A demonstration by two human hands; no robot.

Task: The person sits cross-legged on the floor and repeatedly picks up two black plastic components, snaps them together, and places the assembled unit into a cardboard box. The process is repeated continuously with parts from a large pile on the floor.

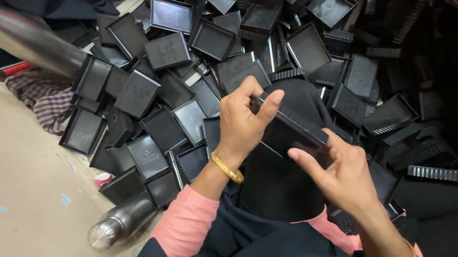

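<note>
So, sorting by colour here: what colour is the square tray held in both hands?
Black, glossy; the head view shows the tray between the left hand and right hand.

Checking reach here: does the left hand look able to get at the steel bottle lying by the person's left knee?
Probably yes: the steel bottle lies uncovered on the floor, but the left hand is busy holding a black tray.
</note>
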